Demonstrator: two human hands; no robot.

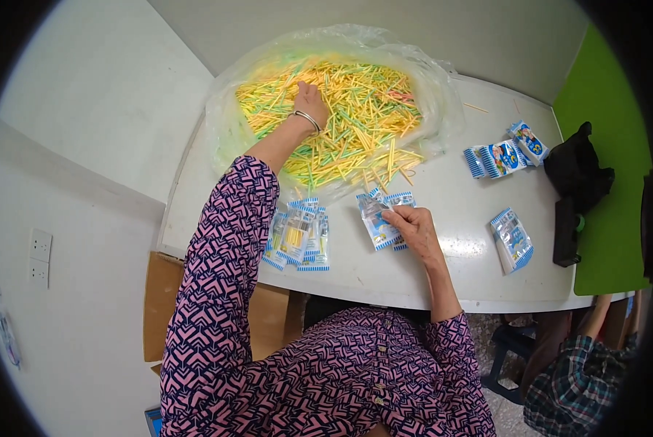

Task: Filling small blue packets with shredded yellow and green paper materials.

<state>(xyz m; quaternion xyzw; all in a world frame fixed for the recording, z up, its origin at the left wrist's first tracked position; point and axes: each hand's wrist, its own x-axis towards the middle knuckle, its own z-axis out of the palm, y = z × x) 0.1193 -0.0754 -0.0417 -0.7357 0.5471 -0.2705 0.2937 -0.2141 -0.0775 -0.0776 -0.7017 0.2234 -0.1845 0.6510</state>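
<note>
The small clear-and-blue packet [374, 224] sits at nine o'clock of the right hand [416, 227], whose grip is pinched together on it over the tabletop [457, 182], its long axis running roughly eleven to five. The bagged heap of yellow and green sticks [363, 109] lies toward eleven, nearer the left hand [312, 102], which touches it, fingertips hidden, so I cannot tell that grip's state

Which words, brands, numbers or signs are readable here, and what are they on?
None I can quote:
Held packet, in the right hand: print too small.
Packet pile, left of it: print too small.
Upper-right packets: lettering blurred.
Lone packet, below those: lettering blurred.
</note>
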